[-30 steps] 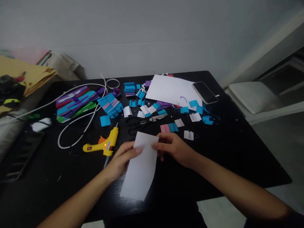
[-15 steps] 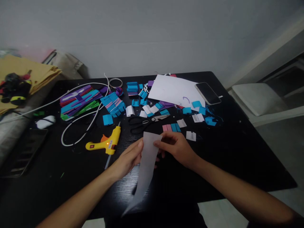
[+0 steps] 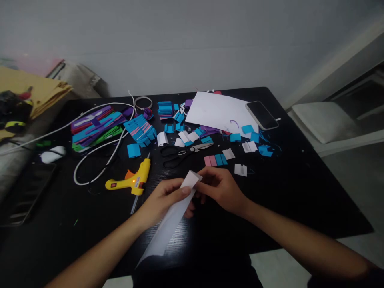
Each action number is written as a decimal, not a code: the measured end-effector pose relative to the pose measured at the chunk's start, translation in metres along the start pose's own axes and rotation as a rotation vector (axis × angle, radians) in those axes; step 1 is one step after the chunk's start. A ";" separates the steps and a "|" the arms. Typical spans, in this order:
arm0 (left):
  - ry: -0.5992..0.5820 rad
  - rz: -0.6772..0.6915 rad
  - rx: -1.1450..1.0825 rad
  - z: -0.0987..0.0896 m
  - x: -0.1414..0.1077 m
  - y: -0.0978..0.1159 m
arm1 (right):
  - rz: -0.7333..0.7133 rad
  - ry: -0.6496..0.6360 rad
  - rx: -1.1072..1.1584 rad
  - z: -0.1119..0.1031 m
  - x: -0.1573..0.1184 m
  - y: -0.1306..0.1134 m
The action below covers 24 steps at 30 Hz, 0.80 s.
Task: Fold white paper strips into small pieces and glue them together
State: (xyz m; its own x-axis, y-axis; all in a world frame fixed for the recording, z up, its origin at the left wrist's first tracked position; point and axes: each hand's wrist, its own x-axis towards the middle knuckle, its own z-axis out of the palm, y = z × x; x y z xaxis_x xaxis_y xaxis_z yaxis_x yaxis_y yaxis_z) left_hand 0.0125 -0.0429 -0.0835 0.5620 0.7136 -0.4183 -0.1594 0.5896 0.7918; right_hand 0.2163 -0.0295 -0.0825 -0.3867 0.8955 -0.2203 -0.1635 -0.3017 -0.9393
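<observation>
A long white paper strip (image 3: 171, 226) slants across the middle of the head view, its upper end bent over and its lower end hanging toward me. My left hand (image 3: 168, 200) grips it with the thumb on top and fingers underneath. At the bent upper end, my right hand (image 3: 222, 186) pinches the paper between thumb and fingers; some of its fingertips are hidden behind the strip. Beyond my hands lie black-handled scissors (image 3: 174, 155), and folded pink and blue paper pieces (image 3: 214, 160) rest near my right hand.
On the left lies a yellow glue gun (image 3: 136, 181) with its light on, beside a looped white cable (image 3: 76, 170). Bundles of coloured strips (image 3: 99, 126) are behind it. A white sheet (image 3: 216, 112) and a phone (image 3: 262, 115) lie at the back right of the black table (image 3: 288, 192).
The strip has turned so its lower end swings left, and its upper end is now bent over. My left thumb has moved onto the strip's face.
</observation>
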 end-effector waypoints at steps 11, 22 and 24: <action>0.129 -0.036 0.217 0.007 0.000 0.004 | -0.021 0.018 -0.018 -0.003 -0.004 -0.003; 0.138 0.186 0.296 0.006 -0.005 0.012 | 0.012 0.026 -0.059 0.003 -0.006 -0.004; 0.202 0.264 0.345 0.006 -0.005 0.012 | 0.009 0.043 -0.083 0.003 -0.006 -0.004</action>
State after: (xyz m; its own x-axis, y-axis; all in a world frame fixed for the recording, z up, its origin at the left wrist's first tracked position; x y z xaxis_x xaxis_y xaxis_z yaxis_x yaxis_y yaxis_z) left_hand 0.0126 -0.0418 -0.0691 0.3643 0.9014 -0.2340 0.0225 0.2427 0.9698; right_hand 0.2166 -0.0344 -0.0766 -0.3485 0.9065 -0.2383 -0.0837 -0.2834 -0.9554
